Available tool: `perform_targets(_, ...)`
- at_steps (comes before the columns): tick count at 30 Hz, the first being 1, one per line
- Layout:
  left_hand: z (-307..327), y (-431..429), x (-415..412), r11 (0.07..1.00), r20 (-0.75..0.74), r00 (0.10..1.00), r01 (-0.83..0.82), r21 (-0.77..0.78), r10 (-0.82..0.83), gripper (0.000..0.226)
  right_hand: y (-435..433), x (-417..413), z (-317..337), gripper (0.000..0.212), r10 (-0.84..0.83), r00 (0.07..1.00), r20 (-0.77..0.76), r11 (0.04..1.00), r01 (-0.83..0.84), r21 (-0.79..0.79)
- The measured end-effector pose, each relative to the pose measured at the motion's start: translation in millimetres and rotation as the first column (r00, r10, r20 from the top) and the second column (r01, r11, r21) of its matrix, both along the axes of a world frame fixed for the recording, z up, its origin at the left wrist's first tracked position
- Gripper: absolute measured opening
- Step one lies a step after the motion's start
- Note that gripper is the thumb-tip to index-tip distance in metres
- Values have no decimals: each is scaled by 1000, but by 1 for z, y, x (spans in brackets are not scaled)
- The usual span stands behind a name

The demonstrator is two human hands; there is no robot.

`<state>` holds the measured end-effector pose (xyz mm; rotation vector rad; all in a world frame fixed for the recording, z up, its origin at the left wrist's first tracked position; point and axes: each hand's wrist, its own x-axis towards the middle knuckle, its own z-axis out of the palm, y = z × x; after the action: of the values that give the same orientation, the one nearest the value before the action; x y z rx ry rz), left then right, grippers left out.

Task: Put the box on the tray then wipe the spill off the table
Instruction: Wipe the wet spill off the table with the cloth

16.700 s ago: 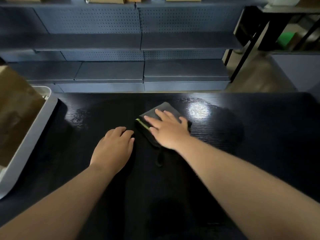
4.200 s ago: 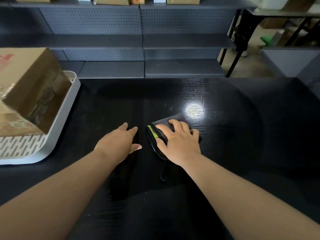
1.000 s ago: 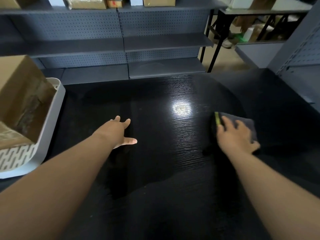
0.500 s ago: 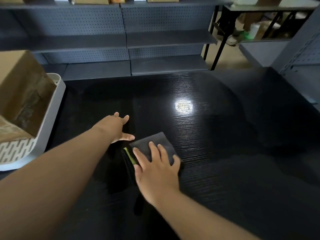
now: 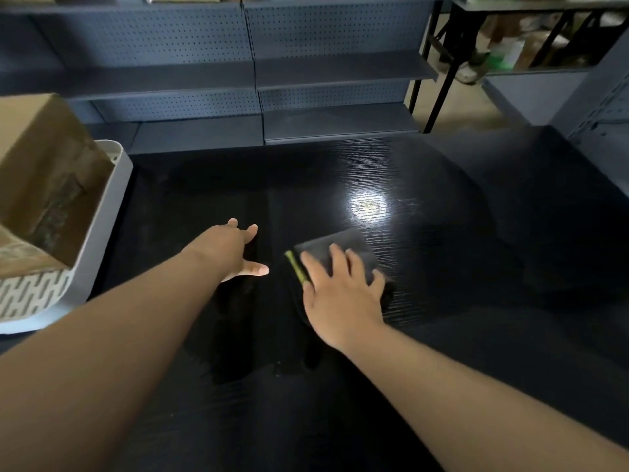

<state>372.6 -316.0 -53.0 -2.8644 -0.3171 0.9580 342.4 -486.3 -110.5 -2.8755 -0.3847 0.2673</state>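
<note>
Grey cloth (image 5: 335, 248), right hand (image 5: 343, 294) flat atop

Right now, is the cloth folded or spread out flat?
Folded. The dark cloth forms a compact pad under the right hand, with stacked layers and a green trim visible along its left edge.

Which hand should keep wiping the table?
The right hand. It lies flat on the cloth, while the left hand rests bare on the table beside it.

The right hand (image 5: 342, 294) presses flat on a dark cloth (image 5: 335, 248) (green-edged) on the black table (image 5: 442, 335). The left hand (image 5: 231, 248) rests open beside it; the box (image 5: 37, 185) sits in the tray (image 5: 98, 233).
</note>
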Motion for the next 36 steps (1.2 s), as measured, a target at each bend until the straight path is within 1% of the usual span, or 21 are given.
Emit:
perform_targets(1,-1,0,0,1000,7,1000,1,-6,0,86,-8,-4,-3,47,58,998,34,998,-59,4)
perform_targets(2,-2,1,-1,1000,16,1000,2,-11,-2,86,-20,3,-5,46,51,996,73,999,-51,5)
perform_targets(4,-5,1,-1,1000,31,999,9,-13,-9,86,-47,37,-9,45,-106,988,109,994,106,3)
perform_targets(6,-8,2,-1,1000,36,999,5,-27,-4,87,-76,82,-3,45,-320,947,34,947,321,1)
perform_targets(8,-10,3,-1,999,48,999,-1,-46,3,87,-90,114,7,46,-492,867,-86,870,492,-17)
perform_targets(10,-10,6,-1,997,59,998,-13,-77,17,88,-73,119,9,48,-567,815,-117,824,564,-61)
perform_targets(11,-10,7,-1,996,57,998,-20,-90,25,88,-56,111,8,49,-547,831,-101,837,543,-72)
perform_targets(12,-9,7,-1,995,56,998,-24,-99,30,88,-36,96,6,49,-479,874,-78,878,475,-66)
perform_targets(14,-8,7,-1,993,59,998,-26,-112,33,89,-6,62,2,49,-236,970,-62,971,234,-41)
perform_targets(15,-7,6,0,992,58,998,-30,-120,37,89,-1,52,1,49,-131,989,-73,991,128,-38)
perform_targets(16,-6,6,1,991,52,998,-40,-128,47,90,-5,53,0,48,-69,995,-77,997,66,-40)
perform_targets(17,-5,5,3,989,48,997,-50,-136,57,91,-14,63,1,48,-58,996,-71,998,55,-37)
perform_targets(20,-3,1,9,977,67,993,-78,-201,93,96,-52,113,0,48,-205,978,-50,978,203,-43)
perform_targets(23,-4,-11,18,957,122,988,-52,-286,90,100,-77,157,6,49,-387,913,-126,922,382,-59)
perform_targets(25,-6,-22,29,949,147,986,-32,-313,82,100,-71,167,7,50,-439,885,-154,898,431,-83)
perform_targets(27,-8,-32,43,946,151,985,-28,-324,80,101,-56,165,6,51,-402,906,-131,914,388,-119)
perform_targets(30,-11,-41,61,945,156,983,-45,-324,100,103,-48,170,3,50,-151,984,-98,982,138,-128)
perform_targets(32,-12,-44,70,944,162,980,-54,-327,113,103,-62,194,6,47,-53,993,-106,992,40,-122)
perform_targets(33,-13,-46,74,943,161,981,-53,-329,112,104,-70,208,8,46,-66,991,-113,992,53,-119)
perform_targets(34,-14,-49,78,941,157,981,-54,-334,112,104,-77,221,9,46,-123,985,-121,987,109,-115)
perform_targets(36,-17,-52,85,936,139,983,-64,-347,119,105,-82,242,10,48,-290,945,-149,955,276,-111)
